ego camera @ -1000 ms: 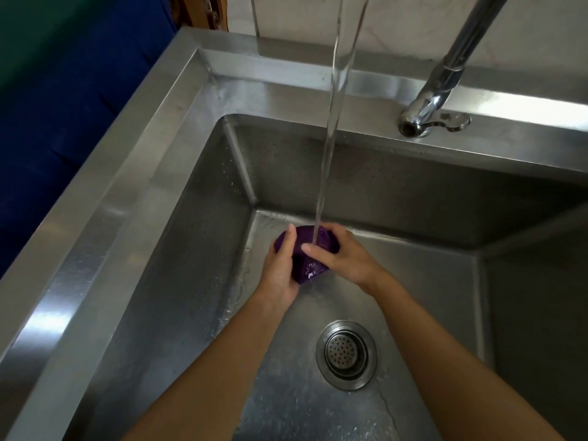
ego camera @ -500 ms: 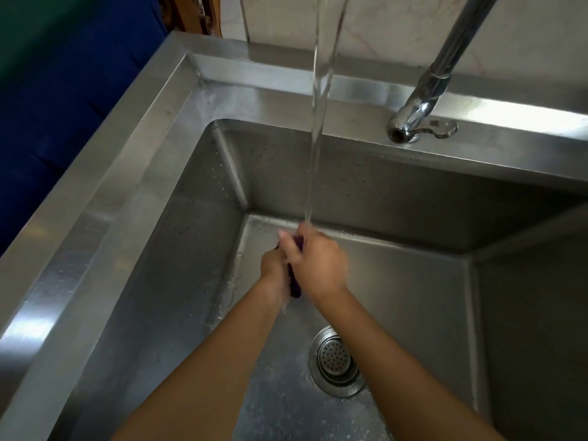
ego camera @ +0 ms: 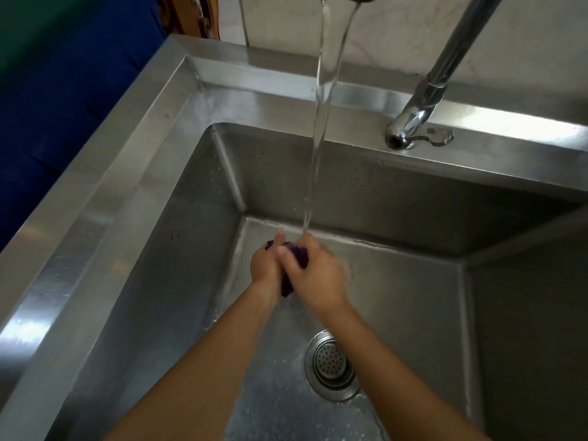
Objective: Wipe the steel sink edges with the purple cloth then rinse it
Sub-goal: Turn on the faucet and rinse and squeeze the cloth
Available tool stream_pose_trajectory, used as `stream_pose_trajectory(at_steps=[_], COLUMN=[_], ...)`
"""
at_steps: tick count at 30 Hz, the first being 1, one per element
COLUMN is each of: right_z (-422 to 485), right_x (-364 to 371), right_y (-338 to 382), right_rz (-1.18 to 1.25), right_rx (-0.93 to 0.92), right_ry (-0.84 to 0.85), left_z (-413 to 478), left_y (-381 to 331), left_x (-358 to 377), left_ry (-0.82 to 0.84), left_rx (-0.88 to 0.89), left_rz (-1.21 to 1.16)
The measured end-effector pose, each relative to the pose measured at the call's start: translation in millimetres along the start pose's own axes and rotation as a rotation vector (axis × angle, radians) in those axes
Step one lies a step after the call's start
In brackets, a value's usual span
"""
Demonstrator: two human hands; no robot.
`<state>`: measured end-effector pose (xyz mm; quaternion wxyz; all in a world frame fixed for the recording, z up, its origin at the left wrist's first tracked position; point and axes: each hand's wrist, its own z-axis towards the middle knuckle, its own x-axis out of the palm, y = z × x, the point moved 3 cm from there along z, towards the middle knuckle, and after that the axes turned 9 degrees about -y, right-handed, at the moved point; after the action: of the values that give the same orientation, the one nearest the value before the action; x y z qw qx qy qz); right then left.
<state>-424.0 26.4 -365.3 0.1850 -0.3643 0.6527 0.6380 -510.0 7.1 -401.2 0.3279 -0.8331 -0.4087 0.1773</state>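
Deep in the steel sink (ego camera: pixel 133 198), both my hands are pressed together around the purple cloth (ego camera: pixel 300 256). Only small dark purple bits of it show between my palms and just below them. My left hand (ego camera: pixel 265 268) grips it from the left and my right hand (ego camera: pixel 313 272) closes over it from the right. A stream of water (ego camera: pixel 319 122) falls from the spout at the top edge and lands on my right hand's fingers and the cloth.
The chrome faucet base and lever (ego camera: pixel 416 128) stand on the back rim at the right. The round drain strainer (ego camera: pixel 331 366) lies in the sink floor below my right wrist. A blue surface (ego camera: pixel 47 128) lies beyond the sink's left rim.
One second ago the cloth was spread and plainly visible under the stream. My hands have since closed together over it and squeezed it into a small wad.
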Motion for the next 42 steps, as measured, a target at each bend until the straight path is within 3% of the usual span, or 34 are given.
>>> stream_pose_trajectory(at_steps=[3, 8, 15, 18, 21, 24, 28, 31, 34, 36, 38, 40, 42], right_z=[-6, 40, 49, 33, 7, -19, -1, 27, 35, 37, 31, 25, 25], right_x=[-1, -6, 6, 3, -4, -1, -6, -5, 6, 9, 3, -3, -10], right_y=[25, 25, -26, -29, -13, 17, 31, 13, -8, -22, -34, -41, -41], right_rz=[-0.105, -0.199, 0.258, 0.184, 0.138, 0.009, -0.002, 0.042, 0.156, 0.202, 0.203, 0.232, 0.284], right_rx=[-0.044, 0.18, 0.459, 0.377, 0.136, -0.048, 0.195, 0.306, 0.366, 0.429, 0.556, 0.645, 0.657], right_ry=[-0.141, -0.081, 0.093, 0.177, 0.209, 0.04, -0.19, -0.112, -0.058, -0.015, 0.134, 0.325, 0.405], left_z=[-6, -5, -15, -11, 0, -5, -10, -8, -5, -11, -13, -15, -13], left_y=[3, 12, 6, 5, 4, 3, 3, 2, 6, 4, 3, -2, -2], left_x=[5, 9, 0, -11, -17, -15, -1, 6, -1, -4, -7, -10, -11], left_ry=[0.153, 0.074, -0.002, -0.045, -0.072, 0.062, 0.121, 0.053, -0.072, -0.063, -0.028, 0.004, 0.077], left_rx=[-0.135, -0.144, 0.088, 0.122, -0.011, -0.142, -0.144, -0.114, 0.062, 0.183, 0.311, 0.388, 0.4], left_rz=[-0.086, -0.009, 0.127, 0.138, 0.086, 0.024, 0.051, 0.111, 0.249, 0.295, 0.349, 0.368, 0.322])
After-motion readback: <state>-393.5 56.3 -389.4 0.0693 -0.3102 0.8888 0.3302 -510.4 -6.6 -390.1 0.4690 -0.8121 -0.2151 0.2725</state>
